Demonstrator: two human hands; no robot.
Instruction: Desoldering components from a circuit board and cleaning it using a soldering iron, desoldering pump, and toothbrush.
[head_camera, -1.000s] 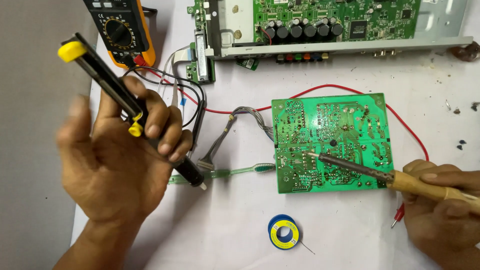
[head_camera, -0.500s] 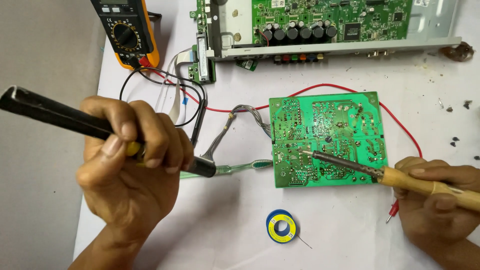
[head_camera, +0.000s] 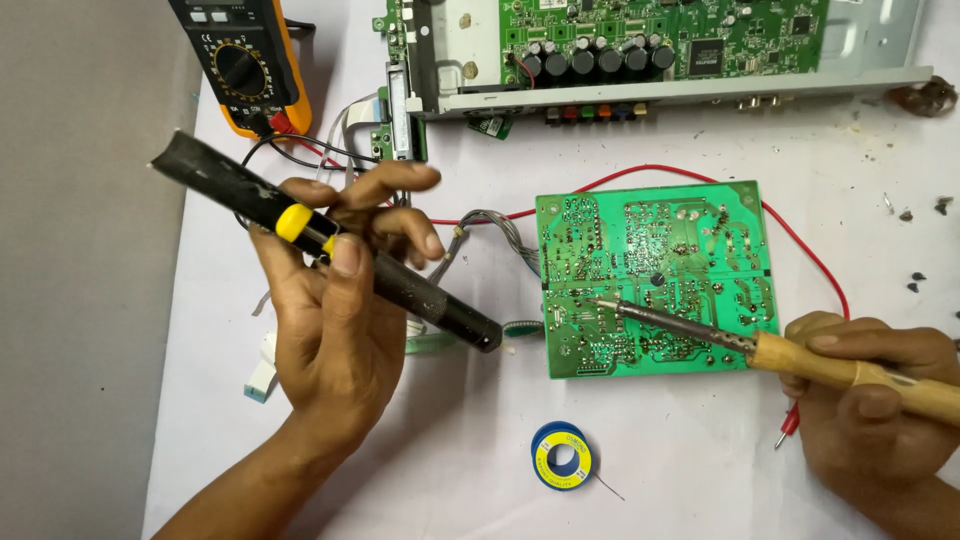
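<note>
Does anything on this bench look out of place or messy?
Only small things: dark specks of debris lie scattered on the white sheet right of the green circuit board, and a brownish clump sits by the metal chassis. Nothing looks spilled or broken.

black desoldering pump (head_camera: 330, 245) tilted | soldering iron (head_camera: 700, 335) tip on green board (head_camera: 655, 275)

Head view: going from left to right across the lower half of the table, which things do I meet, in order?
Left hand with black desoldering pump → solder spool → green board → soldering iron → right hand.
</note>
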